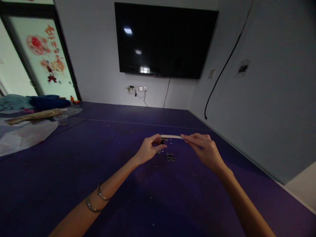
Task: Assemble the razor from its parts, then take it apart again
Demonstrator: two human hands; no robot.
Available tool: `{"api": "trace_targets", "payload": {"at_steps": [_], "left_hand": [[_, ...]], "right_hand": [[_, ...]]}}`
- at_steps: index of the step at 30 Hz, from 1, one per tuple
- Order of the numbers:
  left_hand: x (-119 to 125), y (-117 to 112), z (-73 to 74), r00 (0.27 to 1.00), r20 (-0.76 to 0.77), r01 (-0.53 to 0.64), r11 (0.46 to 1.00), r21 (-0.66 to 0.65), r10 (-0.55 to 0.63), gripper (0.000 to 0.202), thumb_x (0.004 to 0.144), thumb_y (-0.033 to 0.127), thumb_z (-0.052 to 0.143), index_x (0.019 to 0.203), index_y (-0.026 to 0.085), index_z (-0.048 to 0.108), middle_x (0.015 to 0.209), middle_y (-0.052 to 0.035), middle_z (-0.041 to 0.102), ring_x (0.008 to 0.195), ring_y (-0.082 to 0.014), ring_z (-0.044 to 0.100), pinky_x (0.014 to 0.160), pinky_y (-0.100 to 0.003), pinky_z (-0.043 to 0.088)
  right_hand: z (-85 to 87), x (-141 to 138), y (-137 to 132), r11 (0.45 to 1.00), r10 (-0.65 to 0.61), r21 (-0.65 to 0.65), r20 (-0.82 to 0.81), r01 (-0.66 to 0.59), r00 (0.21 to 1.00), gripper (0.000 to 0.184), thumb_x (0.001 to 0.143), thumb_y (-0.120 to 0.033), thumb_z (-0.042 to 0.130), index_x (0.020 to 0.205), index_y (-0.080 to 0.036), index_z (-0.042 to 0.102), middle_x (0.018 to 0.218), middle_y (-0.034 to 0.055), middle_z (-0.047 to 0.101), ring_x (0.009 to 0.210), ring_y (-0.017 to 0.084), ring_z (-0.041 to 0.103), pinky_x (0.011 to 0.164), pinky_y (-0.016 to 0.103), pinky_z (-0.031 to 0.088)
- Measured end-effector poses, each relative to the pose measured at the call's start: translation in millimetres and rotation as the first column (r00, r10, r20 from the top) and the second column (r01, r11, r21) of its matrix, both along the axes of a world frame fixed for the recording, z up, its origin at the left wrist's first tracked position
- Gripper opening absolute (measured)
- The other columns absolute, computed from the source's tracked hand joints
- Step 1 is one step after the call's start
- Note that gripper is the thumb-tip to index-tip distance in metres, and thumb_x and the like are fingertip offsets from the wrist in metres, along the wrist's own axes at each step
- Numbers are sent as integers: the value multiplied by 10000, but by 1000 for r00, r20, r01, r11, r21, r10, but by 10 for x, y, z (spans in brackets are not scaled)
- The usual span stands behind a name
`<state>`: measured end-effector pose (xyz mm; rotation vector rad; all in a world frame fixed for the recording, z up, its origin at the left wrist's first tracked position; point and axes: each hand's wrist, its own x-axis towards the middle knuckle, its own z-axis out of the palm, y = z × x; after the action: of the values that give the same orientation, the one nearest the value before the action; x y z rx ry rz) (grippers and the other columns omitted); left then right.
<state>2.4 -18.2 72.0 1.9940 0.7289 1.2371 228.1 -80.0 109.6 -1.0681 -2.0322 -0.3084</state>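
Observation:
A thin, slightly bowed pale strip [171,136] spans the gap between my two hands above the purple surface. My left hand [146,149] is closed at its left end, with a small dark piece [162,141] at the thumb and fingertips. Exactly what this piece is, and how it joins the strip, is too small to tell. At the strip's right end, my right hand [203,146] pinches it between thumb and fingers. Just below the strip lies a small, dark rectangular part [170,157], with a few tiny white bits around it.
The wide purple surface [111,197] reaches to the wall. Clear plastic sheeting [29,136], a long brown piece [34,116] and dark blue cloth [50,102] lie at the left. A black cable [223,67] hangs at right; a television [165,39] is on the wall.

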Motion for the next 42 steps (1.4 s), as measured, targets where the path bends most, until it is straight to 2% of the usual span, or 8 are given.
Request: {"api": "trace_targets", "payload": {"at_steps": [12, 26, 42], "left_hand": [[-7, -39, 37, 1000, 18, -5, 999, -41, 6, 219, 725, 329, 666, 854, 173, 582, 737, -11, 631, 701, -140, 606, 657, -259, 491], [-13, -33, 14, 1000, 26, -14, 1000, -17, 15, 214, 714, 331, 676, 809, 168, 576, 733, -7, 627, 690, -137, 596, 646, -256, 488], [-27, -22, 9, 1000, 2, -13, 1000, -5, 13, 226, 727, 334, 668, 858, 167, 590, 732, -2, 610, 699, -132, 586, 668, -258, 483]], "right_hand": [[-80, 10, 73, 1000, 11, 13, -127, -10, 992, 261, 875, -282, 492, 1085, -286, 647, 869, 26, 682, 807, 165, 612, 756, 338, 393], [-127, -38, 97, 1000, 28, -3, -114, -28, 993, 263, 871, -286, 497, 1087, -293, 647, 916, 32, 685, 840, 176, 619, 773, 342, 424], [-164, -48, 132, 999, 23, -33, -171, -29, 985, 253, 868, -275, 508, 1072, -266, 658, 900, 37, 690, 832, 172, 623, 773, 330, 422]]}}
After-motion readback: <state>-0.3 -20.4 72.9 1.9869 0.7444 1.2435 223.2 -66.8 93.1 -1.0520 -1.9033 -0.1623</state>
